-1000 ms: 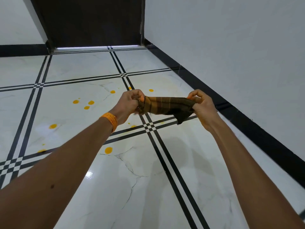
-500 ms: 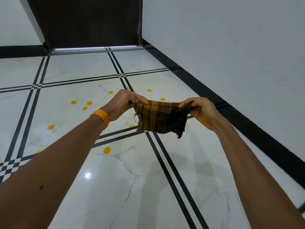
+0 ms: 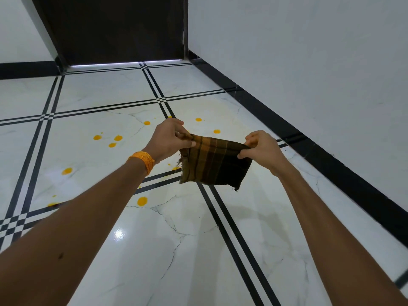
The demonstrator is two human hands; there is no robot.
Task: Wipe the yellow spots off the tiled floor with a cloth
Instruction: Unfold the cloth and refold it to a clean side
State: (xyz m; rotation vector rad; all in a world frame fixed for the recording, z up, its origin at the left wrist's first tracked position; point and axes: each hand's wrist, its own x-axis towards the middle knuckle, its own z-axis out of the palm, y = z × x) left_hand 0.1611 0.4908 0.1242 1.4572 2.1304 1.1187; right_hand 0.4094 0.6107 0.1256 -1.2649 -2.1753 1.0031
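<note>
Pinching cloth top edge above floor.

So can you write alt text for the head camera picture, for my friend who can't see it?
A left hand and a right hand pinch the top corners of a brown checked cloth, holding it spread above a shiny white tiled floor. Yellow spots dot the tiles, mostly left of it.

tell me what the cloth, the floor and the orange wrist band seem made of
The cloth looks like woven fabric, probably cotton, matte: it hangs limp and one edge is frayed. The floor is glossy tile, marble or marble-look ceramic: grey veins, a sharp light reflection. The wrist band seems wound orange thread, by its fine ribbing.
</note>
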